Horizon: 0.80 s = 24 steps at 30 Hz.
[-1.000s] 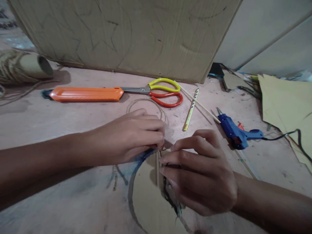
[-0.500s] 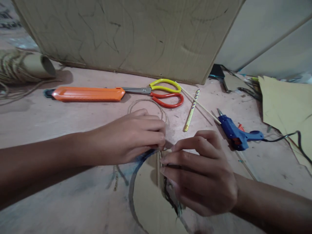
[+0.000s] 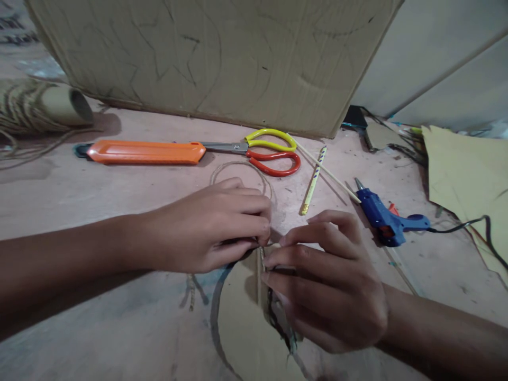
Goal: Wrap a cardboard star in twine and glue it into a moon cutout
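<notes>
A curved cardboard cut-out (image 3: 242, 323) lies at the near middle, with a dark line along its right edge. A short stretch of twine (image 3: 262, 254) runs near its top, between my two hands. My left hand (image 3: 234, 225) comes from the left with its fingers closed, pinching the twine at the top of the cut-out. From the right, my right hand (image 3: 329, 286) presses its fingertips on the twine and the cardboard edge; its thumb is mostly hidden. A loop of twine (image 3: 238, 163) spreads beyond my left hand, and a loose twine end (image 3: 192, 296) hangs below it.
An orange box cutter (image 3: 146, 152) and scissors (image 3: 273, 152) lie beyond my hands. Right of them are a pencil (image 3: 313, 182), a thin stick (image 3: 337, 182) and a blue glue gun (image 3: 381, 211) with its cord. A twine roll (image 3: 35, 106) and a large cardboard box (image 3: 206, 58) stand behind.
The view has shifted very slightly. Both hands stay in nearly the same place with the same grip on the twine and cardboard.
</notes>
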Available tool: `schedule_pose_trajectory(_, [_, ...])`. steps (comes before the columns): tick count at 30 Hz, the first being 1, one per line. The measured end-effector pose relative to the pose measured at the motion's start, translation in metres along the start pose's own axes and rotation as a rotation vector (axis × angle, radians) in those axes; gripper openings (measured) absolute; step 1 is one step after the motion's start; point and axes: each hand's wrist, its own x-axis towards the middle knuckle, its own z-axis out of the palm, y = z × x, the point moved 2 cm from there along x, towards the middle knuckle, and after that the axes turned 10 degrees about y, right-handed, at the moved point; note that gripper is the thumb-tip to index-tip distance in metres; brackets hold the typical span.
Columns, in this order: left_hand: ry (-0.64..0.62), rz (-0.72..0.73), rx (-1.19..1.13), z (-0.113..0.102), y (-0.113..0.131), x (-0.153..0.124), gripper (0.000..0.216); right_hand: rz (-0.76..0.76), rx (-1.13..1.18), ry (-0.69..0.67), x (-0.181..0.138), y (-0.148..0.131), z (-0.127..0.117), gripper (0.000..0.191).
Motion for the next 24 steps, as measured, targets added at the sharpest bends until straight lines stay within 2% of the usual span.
schedule_pose_trajectory(18, [-0.013,0.023,0.034,0.0019,0.0004,-0.0002,0.024,-0.026,0.013,0.027,-0.0004,-0.0023,0.0017,0.022])
schedule_pose_trajectory(24, [0.006,0.042,0.054,0.0005,0.0027,0.0,0.024,0.016,-0.054,0.059,0.0003,0.0007,-0.0028,0.025])
